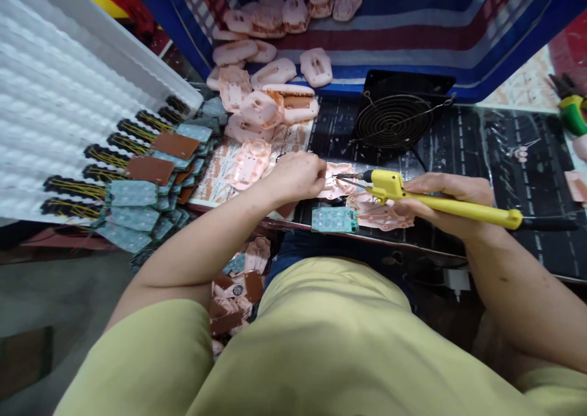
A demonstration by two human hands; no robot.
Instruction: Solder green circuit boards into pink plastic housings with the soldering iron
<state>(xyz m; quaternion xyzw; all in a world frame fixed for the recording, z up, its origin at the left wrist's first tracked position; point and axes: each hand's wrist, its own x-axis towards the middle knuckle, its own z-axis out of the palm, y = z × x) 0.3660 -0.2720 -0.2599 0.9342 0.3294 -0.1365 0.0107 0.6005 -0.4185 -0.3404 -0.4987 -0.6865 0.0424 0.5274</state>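
"Right hand (462, 189)?"
"Fingers wrapped round the yellow soldering gun (389, 185), its tip toward nine o'clock."
"Left hand (301, 174)?"
"Fingers curled narrow; I can't tell what they pinch. The pink shell (339, 189) lies at its three o'clock."

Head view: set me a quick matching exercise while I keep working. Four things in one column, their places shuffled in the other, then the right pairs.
Things
1. Yellow soldering tool
2. Black fan
3. Single green circuit board
4. Pliers

Places
A. At the right edge of the picture
B. Along the near edge of the table
C. In the right hand
D. Just in front of the blue crate

Right pairs: 1-C, 2-D, 3-B, 4-A
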